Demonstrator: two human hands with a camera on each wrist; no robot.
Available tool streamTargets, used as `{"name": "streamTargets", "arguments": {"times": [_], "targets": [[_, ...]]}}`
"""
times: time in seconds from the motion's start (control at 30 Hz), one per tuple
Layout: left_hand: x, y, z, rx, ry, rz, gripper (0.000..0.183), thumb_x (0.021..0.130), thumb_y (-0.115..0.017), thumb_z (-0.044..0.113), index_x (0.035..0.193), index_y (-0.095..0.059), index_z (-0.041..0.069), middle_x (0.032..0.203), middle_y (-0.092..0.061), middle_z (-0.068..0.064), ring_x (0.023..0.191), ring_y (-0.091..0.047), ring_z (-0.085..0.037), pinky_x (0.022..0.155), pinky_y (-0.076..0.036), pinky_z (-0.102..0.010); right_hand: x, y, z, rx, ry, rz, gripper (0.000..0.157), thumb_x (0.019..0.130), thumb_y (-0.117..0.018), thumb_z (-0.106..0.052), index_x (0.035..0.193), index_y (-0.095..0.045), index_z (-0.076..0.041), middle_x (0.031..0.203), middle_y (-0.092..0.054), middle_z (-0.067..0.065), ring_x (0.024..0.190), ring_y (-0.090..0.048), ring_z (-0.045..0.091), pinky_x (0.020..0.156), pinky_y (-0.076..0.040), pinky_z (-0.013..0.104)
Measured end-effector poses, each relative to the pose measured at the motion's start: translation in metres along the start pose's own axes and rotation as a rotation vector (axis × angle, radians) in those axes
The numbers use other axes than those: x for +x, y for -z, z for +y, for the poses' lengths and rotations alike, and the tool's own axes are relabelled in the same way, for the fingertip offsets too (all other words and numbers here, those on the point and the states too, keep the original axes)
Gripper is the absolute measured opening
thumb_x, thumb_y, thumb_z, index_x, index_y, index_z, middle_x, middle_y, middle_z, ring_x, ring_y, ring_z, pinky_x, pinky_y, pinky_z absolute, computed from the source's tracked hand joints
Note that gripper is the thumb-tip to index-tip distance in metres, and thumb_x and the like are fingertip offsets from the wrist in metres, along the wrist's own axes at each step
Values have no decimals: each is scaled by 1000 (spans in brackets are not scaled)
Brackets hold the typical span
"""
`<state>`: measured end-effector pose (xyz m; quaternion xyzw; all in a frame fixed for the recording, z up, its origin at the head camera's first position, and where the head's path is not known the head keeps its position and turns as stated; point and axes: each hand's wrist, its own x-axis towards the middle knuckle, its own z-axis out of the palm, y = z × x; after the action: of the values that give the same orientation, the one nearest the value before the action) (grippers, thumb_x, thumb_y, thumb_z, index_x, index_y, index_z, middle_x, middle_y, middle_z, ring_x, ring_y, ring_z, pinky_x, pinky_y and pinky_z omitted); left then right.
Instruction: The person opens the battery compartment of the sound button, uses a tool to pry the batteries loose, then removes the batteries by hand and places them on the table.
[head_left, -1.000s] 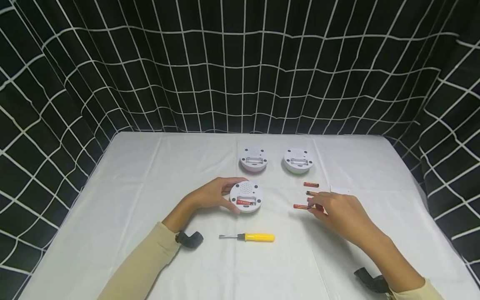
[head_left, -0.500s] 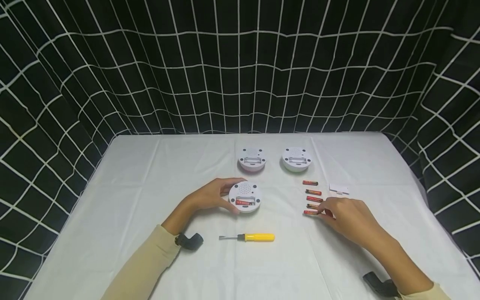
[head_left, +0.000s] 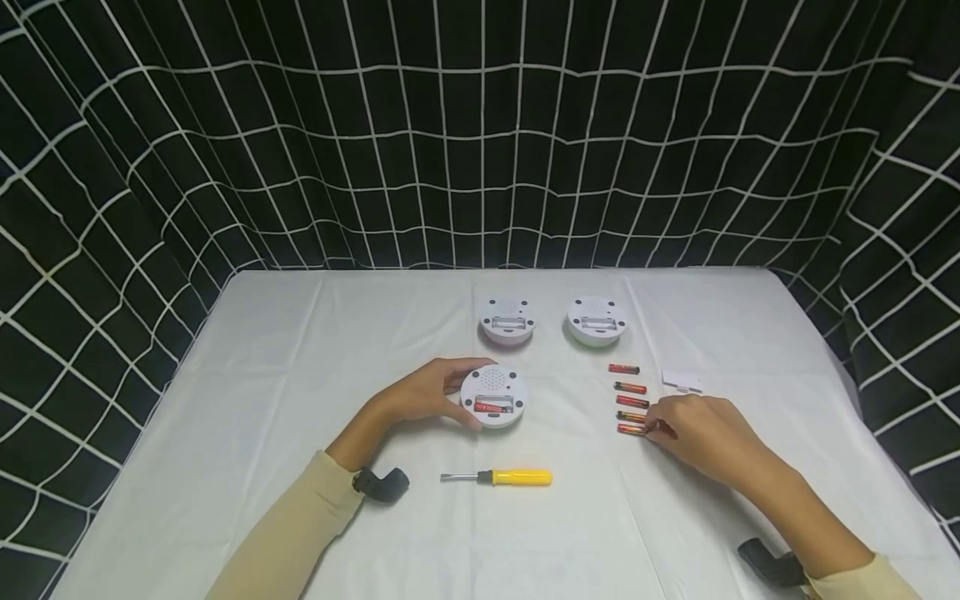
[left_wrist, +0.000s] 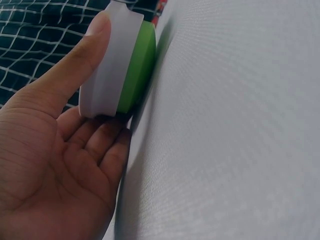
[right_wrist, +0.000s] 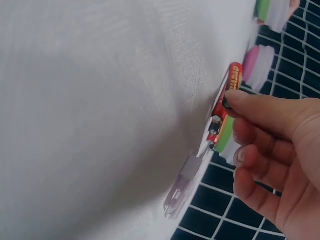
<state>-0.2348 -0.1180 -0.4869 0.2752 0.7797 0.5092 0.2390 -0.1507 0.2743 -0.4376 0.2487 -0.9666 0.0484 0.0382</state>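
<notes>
My left hand (head_left: 427,392) grips a round white device (head_left: 492,380) by its side, fingers and thumb around the rim. Its underside faces up, with speaker holes, dark feet and an uncovered battery slot holding one red battery (head_left: 489,407). In the left wrist view the device's lower part (left_wrist: 140,65) is green and sits close over the cloth. My right hand (head_left: 697,429) pinches the right end of the nearest loose battery (head_left: 630,429), thumb on its end in the right wrist view. Several more red batteries (head_left: 632,402) lie behind it in a row.
Two similar upturned devices, one pinkish (head_left: 507,333) and one greenish (head_left: 596,335), stand at the back with bare slots. A yellow-handled screwdriver (head_left: 521,477) lies in front. Small pale covers (head_left: 682,380) lie behind my right hand. White-lined black netting (head_left: 480,150) surrounds the table.
My right hand has brought the nearest battery to the front of the row and shifted it right, lining it up with the others. My left hand and its device have stayed put.
</notes>
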Motion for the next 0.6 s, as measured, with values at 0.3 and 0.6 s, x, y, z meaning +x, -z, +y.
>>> {"name": "streamTargets", "arguments": {"times": [0.3,0.6], "targets": [[1,1,0,-4,-6,1,96,71,-93,13,154,-44,13,152,-52,-3,141,-46,-18,118,-34,-30,3,-1,0,-8,2,-31,10,79,-86,-13,85,-79,-16,71,-66,-13,61,-43,7,52,-40,29],[0,0,-1,-37,-3,4,95,71,-93,11,153,-45,13,149,-54,-3,139,-49,-17,117,-36,-29,5,6,-2,-6,18,-11,11,80,-85,-18,83,-75,-17,63,-52,-16,58,-42,5,48,-37,28]]}}
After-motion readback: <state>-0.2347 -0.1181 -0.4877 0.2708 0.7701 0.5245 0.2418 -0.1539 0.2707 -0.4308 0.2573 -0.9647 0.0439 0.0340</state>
